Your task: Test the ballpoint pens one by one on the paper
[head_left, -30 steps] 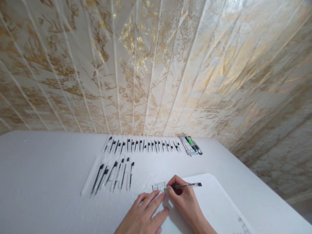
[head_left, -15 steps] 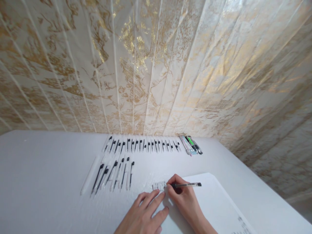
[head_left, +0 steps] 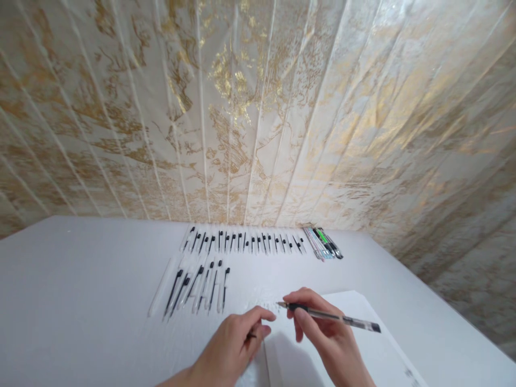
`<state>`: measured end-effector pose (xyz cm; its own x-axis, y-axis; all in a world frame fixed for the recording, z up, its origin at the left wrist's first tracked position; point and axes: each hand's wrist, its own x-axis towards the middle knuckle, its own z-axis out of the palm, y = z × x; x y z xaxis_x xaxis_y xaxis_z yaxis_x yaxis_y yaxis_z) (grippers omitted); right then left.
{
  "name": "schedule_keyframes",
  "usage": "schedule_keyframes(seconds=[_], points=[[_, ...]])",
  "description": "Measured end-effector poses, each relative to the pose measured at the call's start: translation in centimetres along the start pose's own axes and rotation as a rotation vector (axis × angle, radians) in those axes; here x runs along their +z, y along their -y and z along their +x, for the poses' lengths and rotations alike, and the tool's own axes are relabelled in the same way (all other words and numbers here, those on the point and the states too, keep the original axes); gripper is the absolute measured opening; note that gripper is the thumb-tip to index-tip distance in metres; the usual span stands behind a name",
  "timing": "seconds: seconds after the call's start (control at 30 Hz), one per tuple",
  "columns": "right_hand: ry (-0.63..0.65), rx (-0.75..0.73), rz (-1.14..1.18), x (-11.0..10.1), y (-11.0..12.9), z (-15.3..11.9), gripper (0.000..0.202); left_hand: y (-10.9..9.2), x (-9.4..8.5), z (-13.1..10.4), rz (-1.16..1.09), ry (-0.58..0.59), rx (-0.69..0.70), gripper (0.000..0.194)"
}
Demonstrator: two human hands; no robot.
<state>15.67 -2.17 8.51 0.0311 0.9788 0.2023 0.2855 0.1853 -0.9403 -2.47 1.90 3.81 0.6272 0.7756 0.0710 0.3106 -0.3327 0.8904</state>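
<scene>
pen [head_left: 352, 321] at lower right of the frame, gripped in the right hand [head_left: 328, 330], tip seemingly off the paper [head_left: 385, 357]; the left hand [head_left: 229, 341] pinches a small dark piece [head_left: 251, 336]. likely writing; another stroke needs the tip lowered.

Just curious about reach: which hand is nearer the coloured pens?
Right. The right hand is on the near side of the coloured pens; the left hand is farther off, to their near left.

Open tabletop [head_left: 92, 301] left of left hand [head_left: 236, 338]; loose pens [head_left: 194, 285], rear pen row [head_left: 246, 243] obstruct ahead
</scene>
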Motion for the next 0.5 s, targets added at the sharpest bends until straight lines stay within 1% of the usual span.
schedule_keyframes(seconds=[0.03,0.1,0.2,0.33,0.4,0.5], points=[[0.038,-0.039,-0.048,0.2,0.8,-0.3,0.016,-0.2,-0.2,0.1,-0.016,-0.002,-0.011,0.026],[0.072,-0.087,-0.16,0.7,2.0,-0.8,0.009,-0.4,-0.3,0.2,-0.024,-0.009,0.018,0.027],[0.108,-0.102,-0.264,1.3,2.4,-1.2,0.003,-0.1,-0.1,0.2,-0.019,-0.016,0.031,0.026],[0.209,-0.127,-0.326,1.7,1.4,-1.1,0.006,0.4,0.1,0.1,-0.008,-0.008,0.042,0.019],[0.238,-0.167,-0.379,1.9,0.7,-1.1,0.006,0.5,0.1,0.1,0.012,0.002,0.047,0.017],[0.28,-0.24,-0.426,2.3,-0.4,-1.0,0.006,0.5,0.1,0.1,0.061,0.048,0.057,0.016]])
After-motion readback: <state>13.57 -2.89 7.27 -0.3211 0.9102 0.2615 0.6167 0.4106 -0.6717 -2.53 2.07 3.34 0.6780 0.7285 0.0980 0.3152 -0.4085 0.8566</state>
